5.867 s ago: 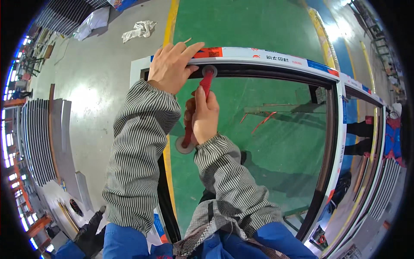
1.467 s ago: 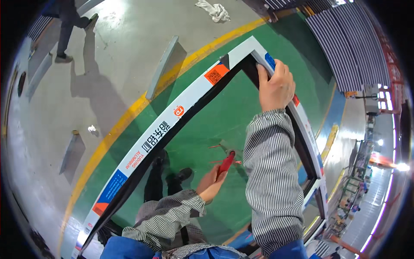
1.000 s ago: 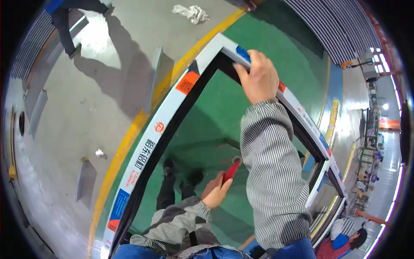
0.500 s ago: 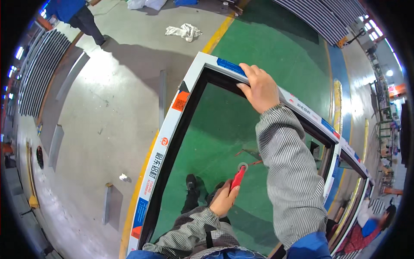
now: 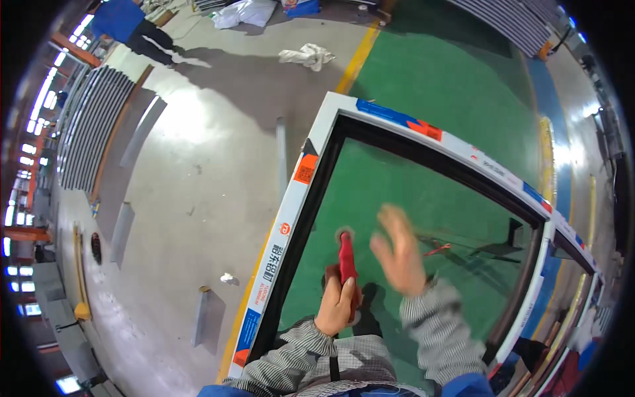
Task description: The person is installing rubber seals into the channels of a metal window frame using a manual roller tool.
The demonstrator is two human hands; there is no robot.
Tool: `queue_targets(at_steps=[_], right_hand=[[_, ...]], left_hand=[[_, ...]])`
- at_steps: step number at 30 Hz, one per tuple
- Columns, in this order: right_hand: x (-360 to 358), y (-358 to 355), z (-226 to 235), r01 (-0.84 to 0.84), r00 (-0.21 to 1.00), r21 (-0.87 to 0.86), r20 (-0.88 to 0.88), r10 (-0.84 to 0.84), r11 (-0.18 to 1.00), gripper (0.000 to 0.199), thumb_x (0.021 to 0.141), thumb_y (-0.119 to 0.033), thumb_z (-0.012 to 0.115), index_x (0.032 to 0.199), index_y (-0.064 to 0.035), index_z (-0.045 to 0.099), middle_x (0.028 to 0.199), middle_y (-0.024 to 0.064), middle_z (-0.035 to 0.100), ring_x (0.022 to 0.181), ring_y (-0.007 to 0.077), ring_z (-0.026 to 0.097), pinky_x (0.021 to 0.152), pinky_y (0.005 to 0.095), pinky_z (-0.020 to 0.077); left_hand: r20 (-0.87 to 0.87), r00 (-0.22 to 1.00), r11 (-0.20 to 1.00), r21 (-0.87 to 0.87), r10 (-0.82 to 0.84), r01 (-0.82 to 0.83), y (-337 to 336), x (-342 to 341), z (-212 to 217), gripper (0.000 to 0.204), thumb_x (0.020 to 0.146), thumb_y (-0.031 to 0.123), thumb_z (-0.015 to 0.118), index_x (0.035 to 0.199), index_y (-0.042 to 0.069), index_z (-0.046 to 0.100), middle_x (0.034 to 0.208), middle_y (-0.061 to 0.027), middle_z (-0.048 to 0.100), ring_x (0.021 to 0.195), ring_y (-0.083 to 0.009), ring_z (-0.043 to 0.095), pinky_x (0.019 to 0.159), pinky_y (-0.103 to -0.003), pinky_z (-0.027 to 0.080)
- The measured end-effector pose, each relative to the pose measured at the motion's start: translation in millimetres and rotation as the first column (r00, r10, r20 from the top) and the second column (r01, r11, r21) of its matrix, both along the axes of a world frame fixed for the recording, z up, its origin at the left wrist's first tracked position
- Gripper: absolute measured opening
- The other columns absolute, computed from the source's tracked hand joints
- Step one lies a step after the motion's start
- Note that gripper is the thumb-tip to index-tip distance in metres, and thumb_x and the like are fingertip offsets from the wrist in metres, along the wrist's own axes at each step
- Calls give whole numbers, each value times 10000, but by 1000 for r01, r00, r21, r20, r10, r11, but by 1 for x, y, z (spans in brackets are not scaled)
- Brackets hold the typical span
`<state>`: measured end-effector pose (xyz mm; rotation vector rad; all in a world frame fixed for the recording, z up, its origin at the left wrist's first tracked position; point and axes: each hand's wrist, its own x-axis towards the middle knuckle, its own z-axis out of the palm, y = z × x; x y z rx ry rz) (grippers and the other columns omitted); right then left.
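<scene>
My left hand (image 5: 335, 306) is wrapped round a red-handled tool (image 5: 346, 259) with a round, wheel-like tip, held upright in front of me. My right hand (image 5: 402, 255) is off to its right, blurred by motion, fingers apart and holding nothing. Both hands are within the outline of a large window frame (image 5: 317, 151). Its profiles are white, covered in printed film with orange and blue patches, and a black strip lines the inner edge. The green floor shows through it; whether a pane is fitted, I cannot tell.
A person in blue (image 5: 119, 20) stands far left near stacked metal profiles (image 5: 99, 126). A white cloth (image 5: 308, 57) lies on the grey floor. Loose profiles (image 5: 198, 316) are at left. Further panels (image 5: 570, 250) of the frame extend right, toward another person at the lower right.
My right hand has let go of the frame's far edge and come back toward me. My left hand has raised the red-handled tool more upright. The whole view has shifted.
</scene>
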<state>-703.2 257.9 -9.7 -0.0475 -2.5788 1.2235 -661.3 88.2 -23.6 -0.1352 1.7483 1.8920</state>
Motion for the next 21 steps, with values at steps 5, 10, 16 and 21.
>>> queue_targets(at_steps=[5,10,16,21], right_hand=[[37,-63,-31,355,917,-920,377,127,168,304,957,-235,493,1121,15,550,1017,69,630,870,118,578,803,272,453],[-5,-37,-24,323,923,-945,303,238,-46,251,967,-272,465,913,-41,547,719,44,585,599,102,554,530,236,444],[-86,-30,2,225,974,-881,200,-105,416,268,857,-253,648,929,-26,526,662,0,524,521,82,516,446,238,406],[-132,-22,-1,276,941,-695,55,-334,664,255,790,-206,686,879,7,578,692,185,597,612,368,582,573,400,463]], left_hand=[[-233,903,859,-461,-362,225,17,-26,21,305,893,83,479,1172,-22,414,1053,-244,511,1015,-397,518,865,-427,426],[-453,488,460,-881,-746,-114,-3,-91,90,444,741,121,675,1148,28,525,1133,-169,524,1041,-356,507,896,-415,422],[-544,438,423,-837,-716,-347,-2,-181,104,586,759,84,668,1286,37,415,1206,-184,495,1054,-374,505,881,-424,433],[-412,742,574,-818,-529,-45,21,-205,79,734,780,134,668,1391,44,271,1250,-230,468,1042,-348,538,887,-405,449]])
